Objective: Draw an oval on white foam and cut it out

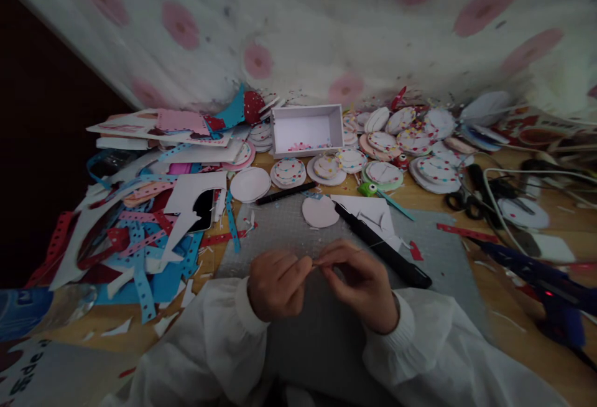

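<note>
My left hand and my right hand meet fingertip to fingertip over the grey cutting mat. Both are closed in a pinch on something thin and small between them, too small to name. Just beyond my fingers lies a pale pink paper disc. A black pen-like tool rests diagonally past my right hand, partly over a white paper sheet.
Paper scraps are heaped at the left beside a plastic bottle. Layered discs and a white box line the back. At the right are scissors, cables and a blue glue gun with a red light.
</note>
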`<state>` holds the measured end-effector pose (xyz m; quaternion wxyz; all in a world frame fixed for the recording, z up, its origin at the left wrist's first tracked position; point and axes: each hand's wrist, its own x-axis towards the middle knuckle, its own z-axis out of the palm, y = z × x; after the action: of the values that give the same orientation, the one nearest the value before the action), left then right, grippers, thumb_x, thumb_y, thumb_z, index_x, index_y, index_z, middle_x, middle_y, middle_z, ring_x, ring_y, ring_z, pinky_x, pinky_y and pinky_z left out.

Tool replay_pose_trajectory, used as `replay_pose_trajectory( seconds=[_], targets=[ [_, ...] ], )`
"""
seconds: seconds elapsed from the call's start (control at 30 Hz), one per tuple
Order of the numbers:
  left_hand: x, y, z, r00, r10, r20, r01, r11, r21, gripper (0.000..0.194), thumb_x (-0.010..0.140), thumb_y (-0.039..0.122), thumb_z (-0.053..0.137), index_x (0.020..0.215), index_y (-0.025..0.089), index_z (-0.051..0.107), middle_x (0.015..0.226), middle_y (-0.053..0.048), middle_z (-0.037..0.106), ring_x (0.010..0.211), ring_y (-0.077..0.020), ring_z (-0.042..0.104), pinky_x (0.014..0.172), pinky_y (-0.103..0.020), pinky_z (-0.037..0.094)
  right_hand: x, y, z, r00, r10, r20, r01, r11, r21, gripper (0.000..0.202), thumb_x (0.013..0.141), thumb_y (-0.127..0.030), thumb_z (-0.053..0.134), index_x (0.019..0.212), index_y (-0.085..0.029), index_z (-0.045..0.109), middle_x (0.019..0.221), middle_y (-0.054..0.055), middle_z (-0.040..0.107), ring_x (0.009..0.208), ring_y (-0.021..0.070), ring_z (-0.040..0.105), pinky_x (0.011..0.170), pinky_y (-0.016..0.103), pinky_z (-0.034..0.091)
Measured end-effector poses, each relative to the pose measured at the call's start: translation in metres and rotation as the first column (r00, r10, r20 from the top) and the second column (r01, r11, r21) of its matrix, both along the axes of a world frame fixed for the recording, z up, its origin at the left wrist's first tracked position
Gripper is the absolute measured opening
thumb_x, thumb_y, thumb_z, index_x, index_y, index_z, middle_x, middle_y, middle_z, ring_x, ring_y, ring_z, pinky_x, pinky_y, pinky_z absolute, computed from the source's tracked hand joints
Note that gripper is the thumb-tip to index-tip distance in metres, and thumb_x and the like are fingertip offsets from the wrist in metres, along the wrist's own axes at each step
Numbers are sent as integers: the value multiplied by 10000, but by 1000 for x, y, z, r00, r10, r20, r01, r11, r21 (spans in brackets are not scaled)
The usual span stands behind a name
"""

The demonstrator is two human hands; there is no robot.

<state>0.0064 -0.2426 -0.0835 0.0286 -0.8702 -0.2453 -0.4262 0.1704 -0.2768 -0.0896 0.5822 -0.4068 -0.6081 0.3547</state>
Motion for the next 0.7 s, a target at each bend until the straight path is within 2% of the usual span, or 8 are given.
replay_pose_trajectory(
  seconds=[0.23,0.33,0.43,0.5,0.63,0.7],
  targets=[
    [-1,-2,2,998,-66,19,67,990,-122,140,820,50,461,810,146,562,528,1,529,480,-129,460,469,-263,358,7,8,1,994,111,18,-112,990,82,166,807,-74,586,862,-192,689,734,35,649,675,143,624,576,253,523],
    [-1,0,0,1000,-22,15,23,997,-75,143,834,60,461,811,141,577,532,2,533,487,-128,475,481,-267,352,5,9,-3,993,120,-13,-119,992,39,140,825,-105,595,862,-196,695,765,40,655,712,146,631,609,258,531],
    [-3,3,-1,998,49,-26,-47,998,52,149,854,70,464,843,133,600,512,19,516,490,-124,490,502,-271,336,3,8,-9,994,59,-96,-69,992,-102,145,825,-174,638,954,-213,693,807,37,663,738,144,637,642,257,542],
    [-5,4,0,992,94,-82,-82,987,138,132,866,87,491,844,129,614,491,31,497,481,-122,477,502,-281,304,2,6,-11,987,2,-158,-39,972,-232,181,798,-251,690,976,-217,687,799,29,668,717,143,634,635,254,542],
    [-9,6,4,964,199,-177,-155,960,232,135,865,117,564,961,109,658,564,13,584,496,-121,450,510,-311,264,2,2,-5,972,-12,-233,-111,855,-507,251,749,-434,727,773,-188,687,678,13,644,599,126,582,524,225,480],
    [-11,7,5,955,211,-209,-159,957,241,174,869,131,580,1022,116,663,628,6,629,520,-126,452,525,-317,273,1,1,-1,963,-12,-270,-155,795,-587,330,730,-505,722,742,-177,686,631,5,619,556,114,546,495,220,446]
  ],
)
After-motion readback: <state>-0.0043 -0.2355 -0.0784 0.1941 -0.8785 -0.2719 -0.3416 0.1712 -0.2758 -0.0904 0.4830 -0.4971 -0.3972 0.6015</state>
